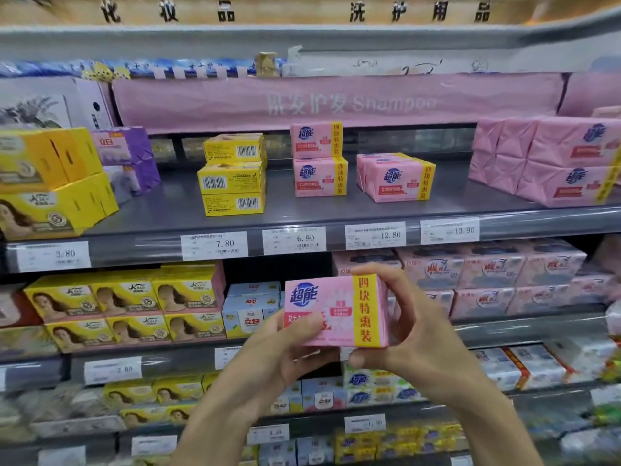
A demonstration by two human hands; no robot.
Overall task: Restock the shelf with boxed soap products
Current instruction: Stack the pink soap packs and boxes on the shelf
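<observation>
Both hands hold one pink soap pack (336, 311) with a yellow side band, upright in front of the lower shelves. My left hand (282, 348) grips its lower left corner, thumb across the front. My right hand (413, 324) wraps its right end, fingers over the top and thumb beneath. On the grey upper shelf (302, 213) stand matching pink packs: a stack of two (319, 159) and a low pair (396, 178) to its right.
Yellow boxes (233, 174) are stacked left of the pink stack, larger yellow boxes (50, 183) at far left, big pink bundles (554, 159) at far right. Price tags (294, 240) line the shelf edge. Lower shelves are packed with soap boxes.
</observation>
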